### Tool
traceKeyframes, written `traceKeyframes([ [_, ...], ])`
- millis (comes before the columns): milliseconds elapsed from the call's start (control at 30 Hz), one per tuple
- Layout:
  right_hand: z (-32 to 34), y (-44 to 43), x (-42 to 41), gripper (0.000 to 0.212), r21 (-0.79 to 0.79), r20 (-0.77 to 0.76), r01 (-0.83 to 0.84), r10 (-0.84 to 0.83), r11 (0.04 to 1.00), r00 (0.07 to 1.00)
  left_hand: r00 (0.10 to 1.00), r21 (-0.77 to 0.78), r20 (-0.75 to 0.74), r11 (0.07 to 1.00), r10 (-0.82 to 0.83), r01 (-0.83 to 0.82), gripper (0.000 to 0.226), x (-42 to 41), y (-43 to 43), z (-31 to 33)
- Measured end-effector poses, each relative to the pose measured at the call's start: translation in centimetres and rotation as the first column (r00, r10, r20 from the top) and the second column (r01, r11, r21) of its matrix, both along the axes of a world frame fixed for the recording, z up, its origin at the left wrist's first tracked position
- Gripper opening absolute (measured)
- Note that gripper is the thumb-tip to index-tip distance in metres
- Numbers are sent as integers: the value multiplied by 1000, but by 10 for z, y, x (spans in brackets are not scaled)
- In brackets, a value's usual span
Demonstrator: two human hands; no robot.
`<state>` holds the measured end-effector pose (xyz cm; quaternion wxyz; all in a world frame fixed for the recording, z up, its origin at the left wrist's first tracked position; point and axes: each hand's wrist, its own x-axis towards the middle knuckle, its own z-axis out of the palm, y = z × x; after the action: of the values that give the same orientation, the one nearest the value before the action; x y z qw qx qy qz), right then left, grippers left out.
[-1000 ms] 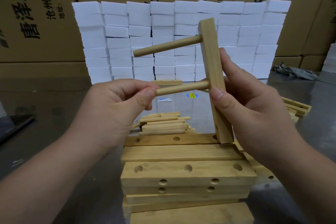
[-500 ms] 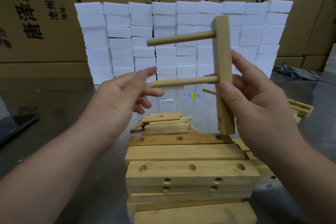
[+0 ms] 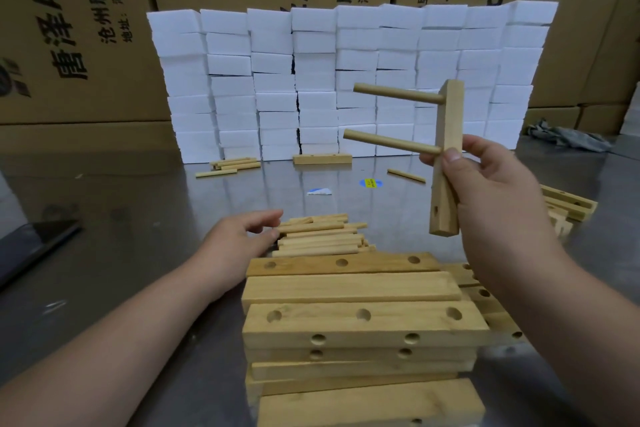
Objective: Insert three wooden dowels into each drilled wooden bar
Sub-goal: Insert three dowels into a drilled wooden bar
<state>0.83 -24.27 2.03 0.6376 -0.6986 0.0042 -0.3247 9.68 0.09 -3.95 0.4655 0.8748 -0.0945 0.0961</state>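
Head view: right hand [image 3: 498, 191] pinches an upright pale wooden drilled bar [image 3: 450, 114] mid-air over the steel table [image 3: 138, 218]. Two round wooden dowels [image 3: 391, 141] are seated, pointing left; the lowest hole is unfilled. Left hand [image 3: 239, 239], fingers loose and gripping nothing, touches the loose dowel pile [image 3: 322, 236] behind the near-edge stack of drilled bars [image 3: 360, 322].

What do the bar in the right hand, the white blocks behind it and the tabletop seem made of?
The bar looks like pale unfinished wood, grain visible. The white blocks: probably foam, matte, soft-edged. The tabletop: likely bare metal, grey with blurred reflections.
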Motion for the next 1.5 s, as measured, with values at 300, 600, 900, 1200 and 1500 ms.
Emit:
traceKeyframes([
  [300, -5, 0, 3, 14, -34, -41, -16, 15, 999, 999, 994, 250, 74, 964, 75, -91, 17, 10, -11, 2],
  [600, 0, 1, -1, 22, -44, -11, -18, 18, 999, 1000, 966, -313, 228, 949, 119, -43, 19, -30, -12, 38],
  [900, 5, 9, -14, 25, -141, 85, -64, 77, 988, 993, 913, -73, 360, 970, -191, 232, 37, -83, -32, 66],
  [1200, 5, 11, -18, 27, -149, 137, -49, 69, 988, 988, 881, -94, 401, 946, -250, 311, 23, -98, -36, 72],
  [1500, 7, 10, -21, 24, -99, 145, -39, 53, 994, 988, 852, 6, 397, 929, -342, 371, 26, -97, -33, 71],
])
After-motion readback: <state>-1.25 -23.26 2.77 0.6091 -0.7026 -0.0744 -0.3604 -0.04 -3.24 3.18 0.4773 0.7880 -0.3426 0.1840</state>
